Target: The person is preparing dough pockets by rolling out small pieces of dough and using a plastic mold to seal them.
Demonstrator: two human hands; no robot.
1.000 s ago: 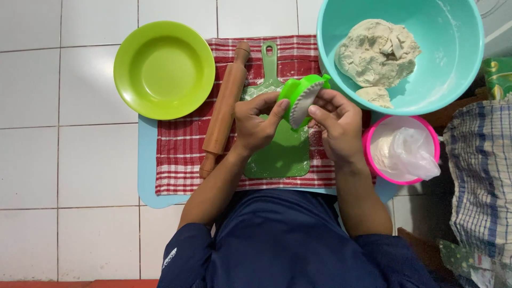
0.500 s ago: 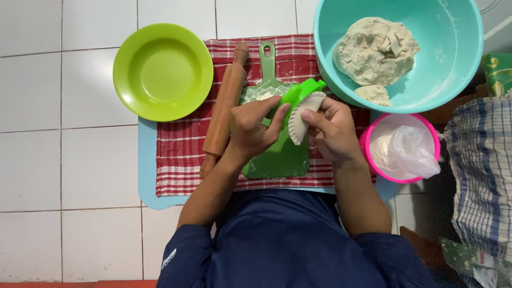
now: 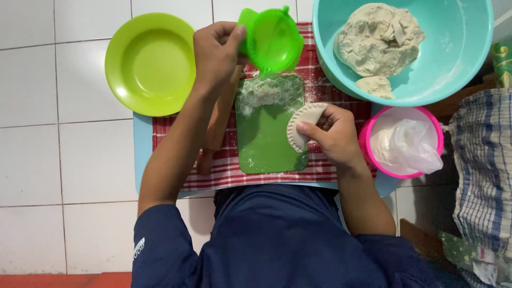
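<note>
Head view, left to right: a lime plate [image 3: 150, 64] lies far left. Left hand [image 3: 216, 53] pinches the green dumpling press [image 3: 271, 38] up high. Right hand [image 3: 333, 133] holds a half-moon dumpling [image 3: 303, 124], standing tall, over the green board [image 3: 266, 133]. Dough bowl [image 3: 458, 48] sits right.

Green plate [image 3: 150, 64], rolling pin [image 3: 216, 136], teal bowl [image 3: 458, 58] of dough [image 3: 380, 38], pink tub [image 3: 373, 133], checked cloth [image 3: 176, 144], green board [image 3: 266, 144]
</note>
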